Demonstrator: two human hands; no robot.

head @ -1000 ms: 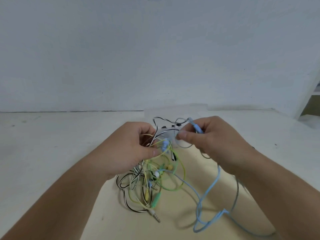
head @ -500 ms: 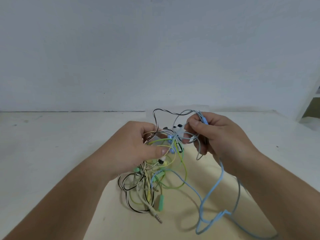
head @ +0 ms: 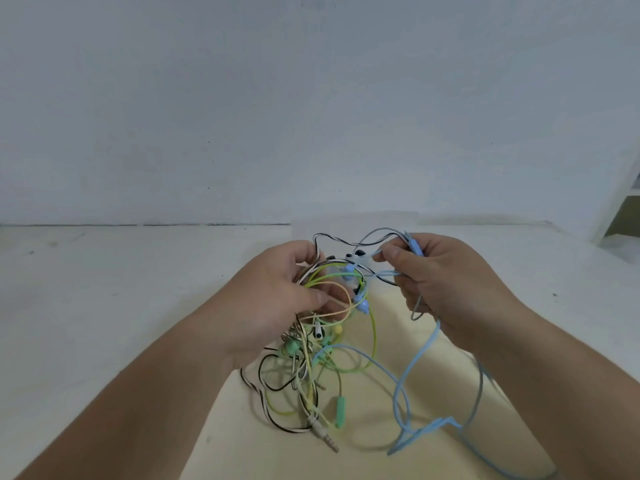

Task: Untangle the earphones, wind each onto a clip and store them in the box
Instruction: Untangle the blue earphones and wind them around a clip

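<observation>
Though knotted, earphones point(head: 320, 333) in grip of left hand point(head: 273, 306), blue cord point(head: 418, 356) in pinch of right hand point(head: 446, 282).

The blue cable point(head: 431, 427) runs off the bottom edge (lower right), and 1 faint translucent box point(head: 353, 225) behind the tangle point(head: 304, 358) is indistinct.

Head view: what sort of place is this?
Probably a plain indoor worktable setup: bare white wall, white tabletop with a pale yellow mat, white shelf unit at the right edge, earphone tangle over the mat.
</observation>
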